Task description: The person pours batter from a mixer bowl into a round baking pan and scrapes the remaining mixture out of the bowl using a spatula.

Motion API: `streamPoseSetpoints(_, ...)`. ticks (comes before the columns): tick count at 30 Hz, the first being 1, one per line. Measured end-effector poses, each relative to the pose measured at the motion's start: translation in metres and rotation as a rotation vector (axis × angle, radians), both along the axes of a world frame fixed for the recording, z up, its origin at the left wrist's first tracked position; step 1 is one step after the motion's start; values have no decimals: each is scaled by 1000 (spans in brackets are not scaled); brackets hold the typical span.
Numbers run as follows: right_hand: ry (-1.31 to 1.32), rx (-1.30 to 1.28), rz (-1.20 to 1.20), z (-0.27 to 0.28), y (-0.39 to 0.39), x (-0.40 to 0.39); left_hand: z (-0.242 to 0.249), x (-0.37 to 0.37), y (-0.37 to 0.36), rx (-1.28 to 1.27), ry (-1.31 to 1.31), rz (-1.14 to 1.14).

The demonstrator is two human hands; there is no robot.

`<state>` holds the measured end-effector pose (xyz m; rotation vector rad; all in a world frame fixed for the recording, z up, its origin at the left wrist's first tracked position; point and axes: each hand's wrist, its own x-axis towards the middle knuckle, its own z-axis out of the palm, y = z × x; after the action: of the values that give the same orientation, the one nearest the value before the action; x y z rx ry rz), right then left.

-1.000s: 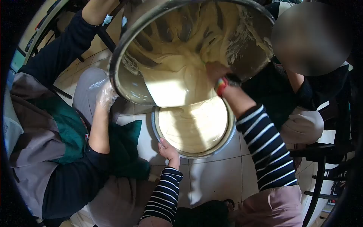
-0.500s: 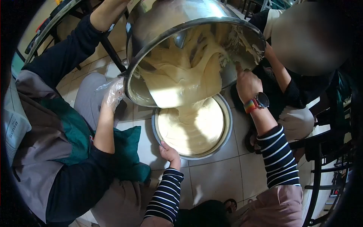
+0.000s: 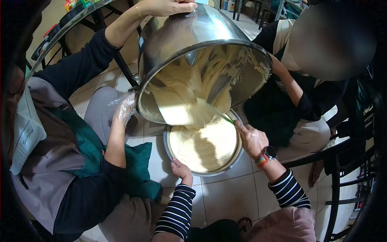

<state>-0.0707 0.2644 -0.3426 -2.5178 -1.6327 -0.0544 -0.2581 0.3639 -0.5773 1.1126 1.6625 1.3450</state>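
R hand (image 3: pixel 252 141) is gripping a green-handled spatula (image 3: pixel 228 119), fingers closed round the handle; blade end is blurring in front of the batter (image 3: pixel 181 103) at the mixing bowl's lower lip. L hand (image 3: pixel 182 171) is pinching the near-left rim of a round metal pan (image 3: pixel 213 172), thumb up on the edge; exact finger placement underneath: can't tell. Pan is sitting on the tiled floor (image 3: pixel 234 197), holding pale yellow batter, w/ bright light & shadow falling across the surface. Big metal mixing bowl (image 3: pixel 193 32) is tilting over the far side of the pan, mouth facing down toward the wearer, batter coating the inner wall & running over the lip into the pan. Co-worker on the left is steadying the bowl: gloved hand (image 3: pixel 125 107) (clear plastic) is touching the left rim, bare hand (image 3: pixel 173 6) is resting on the upper outside. 2nd co-worker, on the right, is reaching a forearm (image 3: pixel 288 80) to the bowl's right side; that hand is hiding behind it, grip can't tell. Wearer's R wrist is carrying a watch (image 3: pixel 270 152) w/ multicolored band; both arms are showing B/W striped sleeves. Black metal chair (image 3: pixel 336 181) is standing at far R.
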Motion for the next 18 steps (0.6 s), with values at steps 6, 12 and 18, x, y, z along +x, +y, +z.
streamPoseSetpoints(6,-130,130,-319,-2,77,56,-18,-4,1,-61,-102,-65)
streamPoseSetpoints(12,-7,-14,-37,-49,157,67,-5,-1,1,-1,-159,-38)
streamPoseSetpoints(18,41,-125,141,-12,66,17,2,1,-1,-41,-124,-21)
